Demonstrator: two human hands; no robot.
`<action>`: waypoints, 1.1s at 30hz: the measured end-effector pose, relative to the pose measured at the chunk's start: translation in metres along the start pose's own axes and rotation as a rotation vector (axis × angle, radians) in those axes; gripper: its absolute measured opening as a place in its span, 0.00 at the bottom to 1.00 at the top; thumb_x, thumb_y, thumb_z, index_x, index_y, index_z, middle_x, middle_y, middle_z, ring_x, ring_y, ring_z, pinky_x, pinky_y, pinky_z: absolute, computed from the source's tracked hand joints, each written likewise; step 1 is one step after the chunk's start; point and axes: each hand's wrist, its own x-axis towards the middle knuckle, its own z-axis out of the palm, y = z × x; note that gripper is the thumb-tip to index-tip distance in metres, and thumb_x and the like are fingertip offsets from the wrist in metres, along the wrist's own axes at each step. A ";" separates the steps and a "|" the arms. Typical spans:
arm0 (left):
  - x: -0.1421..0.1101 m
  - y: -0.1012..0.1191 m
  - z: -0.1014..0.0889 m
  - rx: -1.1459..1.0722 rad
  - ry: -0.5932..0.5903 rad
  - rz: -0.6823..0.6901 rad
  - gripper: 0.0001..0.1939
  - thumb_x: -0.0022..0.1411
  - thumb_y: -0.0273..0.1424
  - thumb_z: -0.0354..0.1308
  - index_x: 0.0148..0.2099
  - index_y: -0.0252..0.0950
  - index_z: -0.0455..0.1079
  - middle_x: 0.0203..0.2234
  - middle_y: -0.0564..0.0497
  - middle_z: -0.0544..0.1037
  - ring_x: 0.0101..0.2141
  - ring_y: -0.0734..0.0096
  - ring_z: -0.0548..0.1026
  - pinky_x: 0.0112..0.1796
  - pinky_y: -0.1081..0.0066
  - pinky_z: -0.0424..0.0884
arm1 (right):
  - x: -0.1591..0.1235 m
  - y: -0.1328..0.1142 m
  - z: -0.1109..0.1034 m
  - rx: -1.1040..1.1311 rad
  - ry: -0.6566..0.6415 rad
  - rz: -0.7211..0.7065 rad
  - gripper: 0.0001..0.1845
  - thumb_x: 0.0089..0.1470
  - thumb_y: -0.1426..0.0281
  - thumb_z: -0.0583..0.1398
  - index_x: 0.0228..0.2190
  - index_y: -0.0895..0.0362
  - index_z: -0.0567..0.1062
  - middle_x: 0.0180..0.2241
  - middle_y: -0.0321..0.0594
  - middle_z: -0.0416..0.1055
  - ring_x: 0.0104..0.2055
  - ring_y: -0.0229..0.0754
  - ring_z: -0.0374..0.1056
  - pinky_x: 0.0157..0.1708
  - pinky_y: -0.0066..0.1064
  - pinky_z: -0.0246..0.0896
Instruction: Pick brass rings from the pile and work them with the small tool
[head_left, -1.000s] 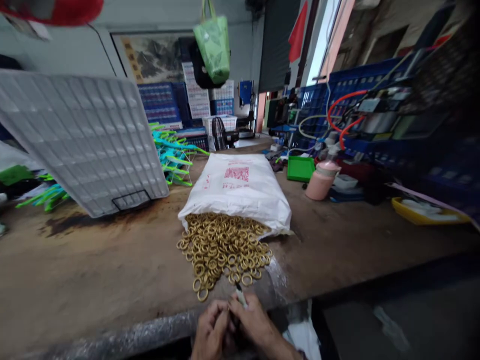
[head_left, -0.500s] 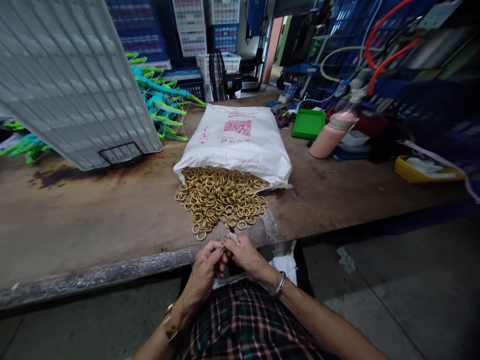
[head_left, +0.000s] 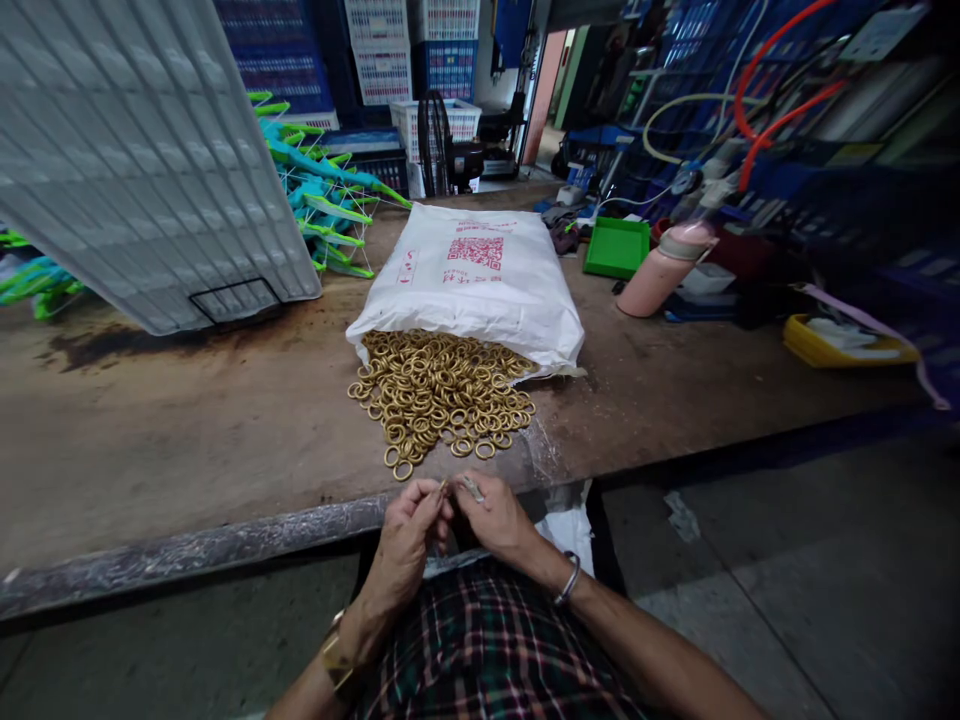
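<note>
My left hand [head_left: 411, 528] is closed in front of the table edge, thumb and forefinger pinching a small gold ring [head_left: 444, 485], mostly covered by the fingers. Beside it, almost fingertip to fingertip, my right hand [head_left: 495, 518] is closed round a slim pale tool [head_left: 472, 488]; its exact kind cannot be made out. Just beyond both hands lies a heap of gold rings [head_left: 442, 390], spilling from the mouth of a white woven sack [head_left: 480, 285] with red print. A few rings lie loose at the near side of the heap.
On the wooden table [head_left: 225, 420], a grey ribbed crate [head_left: 187, 180] leans at left before teal and green plastic pieces [head_left: 322, 190]. To the right stand a green tray [head_left: 616, 246], a pink bottle [head_left: 656, 275] and a yellow tray [head_left: 840, 345]. A black fan [head_left: 435, 145] is behind.
The tool in my right hand has turned, and its dark tip no longer shows. My fingertips have drawn slightly apart, and a bit of gold now shows at my left fingertips.
</note>
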 end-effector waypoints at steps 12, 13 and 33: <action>-0.005 0.007 0.003 0.157 0.079 0.034 0.15 0.55 0.42 0.55 0.33 0.34 0.64 0.20 0.57 0.68 0.18 0.80 0.63 0.21 0.78 0.61 | -0.009 -0.003 0.001 -0.604 -0.073 -0.158 0.12 0.46 0.80 0.49 0.33 0.58 0.67 0.31 0.40 0.70 0.32 0.39 0.64 0.31 0.28 0.49; -0.006 0.008 0.003 0.167 0.082 0.031 0.15 0.55 0.42 0.55 0.32 0.34 0.64 0.20 0.57 0.68 0.18 0.80 0.64 0.21 0.78 0.61 | -0.009 -0.004 0.001 -0.622 -0.076 -0.144 0.12 0.47 0.80 0.49 0.33 0.58 0.67 0.31 0.40 0.71 0.32 0.39 0.65 0.31 0.28 0.49; -0.026 0.016 0.004 0.253 -0.041 0.027 0.17 0.55 0.45 0.54 0.27 0.35 0.62 0.16 0.58 0.65 0.16 0.81 0.61 0.19 0.78 0.58 | -0.001 -0.008 -0.010 -0.758 0.000 0.039 0.12 0.51 0.78 0.49 0.34 0.58 0.69 0.31 0.43 0.73 0.32 0.40 0.67 0.28 0.29 0.47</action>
